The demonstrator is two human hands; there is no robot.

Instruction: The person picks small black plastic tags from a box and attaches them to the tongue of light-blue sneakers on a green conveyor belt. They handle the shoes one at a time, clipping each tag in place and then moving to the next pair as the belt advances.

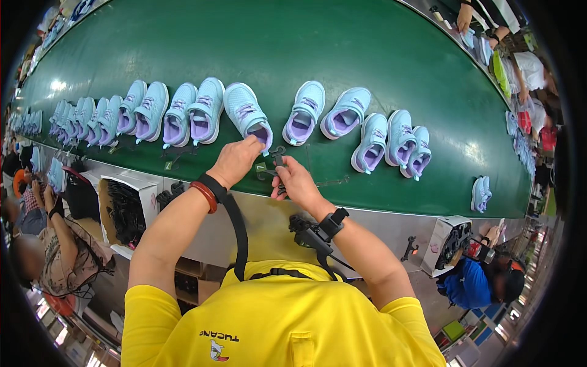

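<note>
Hands: two. Left hand (238, 160) grasped one shoe (244, 107) at its heel opening, fingertips closed there; thumb placement could not be told. Right hand (298, 181) gripped one black hanger (278, 154), fingers curled around it, just right of that heel. Contact between hanger and heel: could not tell.

Location: the shoe lay on the green table (244, 43), toe toward the far side, heel toward the near edge.

Counts, right of it: two shoes (304, 113) set singly, then three close together (400, 137), then one pair (481, 194) well apart near the right end. Left of it: four plainly separable (180, 115), then an overlapping run, too crowded to count surely. All seen nearby were pale blue with lilac linings.

Boxes of black parts: two, left box (148, 205) and right box (437, 241), both on the near side. Loose hook (409, 248) on the metal ledge: one.

Edges and room: the near edge curved just below both hands. Bare green separated the shoe from its right neighbour; a wider stretch lay between the three and the pair. The broadest open surface ran beyond the row, toward the far edge.
</note>
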